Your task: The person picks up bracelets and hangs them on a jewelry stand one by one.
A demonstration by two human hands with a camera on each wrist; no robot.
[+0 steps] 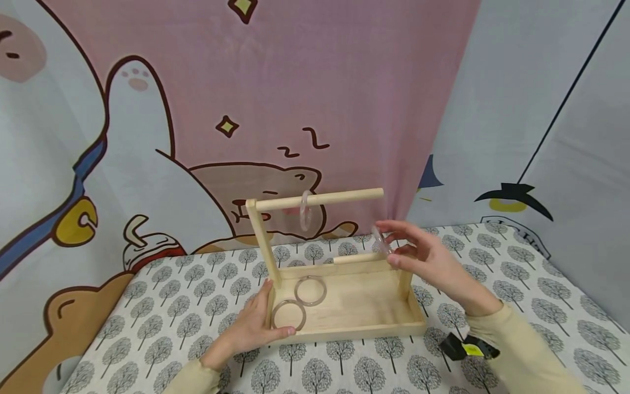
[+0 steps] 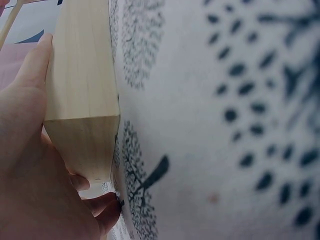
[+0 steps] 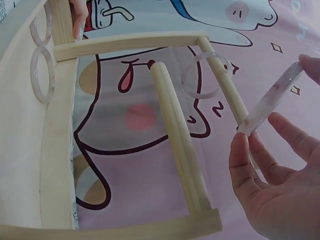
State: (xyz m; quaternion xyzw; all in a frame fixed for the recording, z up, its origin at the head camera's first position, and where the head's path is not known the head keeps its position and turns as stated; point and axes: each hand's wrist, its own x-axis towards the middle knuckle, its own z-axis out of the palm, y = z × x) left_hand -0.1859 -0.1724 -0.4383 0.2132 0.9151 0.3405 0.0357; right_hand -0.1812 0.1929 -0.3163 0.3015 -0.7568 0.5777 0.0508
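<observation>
A wooden stand with a shallow tray base (image 1: 344,332) carries a high bar (image 1: 349,195) and a shorter, lower bar (image 1: 356,258). My left hand (image 1: 253,320) grips the tray's left end, thumb along the front and fingers round the side. In my right hand (image 1: 425,256), a translucent pale bangle (image 3: 272,97) is pinched between thumb and fingertips. It is held beside the stand's right post, overlapping the low bar's right end in the head view. Another bangle (image 1: 303,216) hangs on the high bar. Inside the tray, two bangles (image 1: 304,316) lie flat at the left.
A tree-patterned cloth (image 1: 330,364) covers the table under the stand. Near my right forearm sits a black object with a yellow-green label (image 1: 471,349). Behind the table hangs a pink and white cartoon curtain (image 1: 315,82).
</observation>
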